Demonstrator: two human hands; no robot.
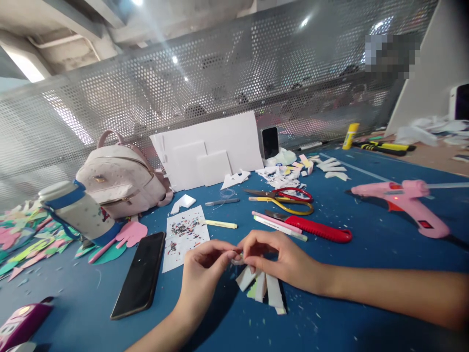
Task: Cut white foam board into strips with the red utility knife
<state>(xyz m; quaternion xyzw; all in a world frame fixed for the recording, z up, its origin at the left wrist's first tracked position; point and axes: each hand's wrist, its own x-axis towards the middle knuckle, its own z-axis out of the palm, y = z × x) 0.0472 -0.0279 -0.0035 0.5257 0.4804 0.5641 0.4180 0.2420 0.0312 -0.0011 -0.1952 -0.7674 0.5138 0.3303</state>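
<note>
While both hands meet at lower centre of frame, left hand has thumb and index pinched on a small pale piece; right hand pinches its other side, fingers curled, thumb and index nearly together. Piece sits between the fingertips, partly hidden. White and pale green strips fan out just below right hand; can't tell if attached. Speckled sheet and dark phone left of centre, pink glue gun far right, all on blue table.
</note>
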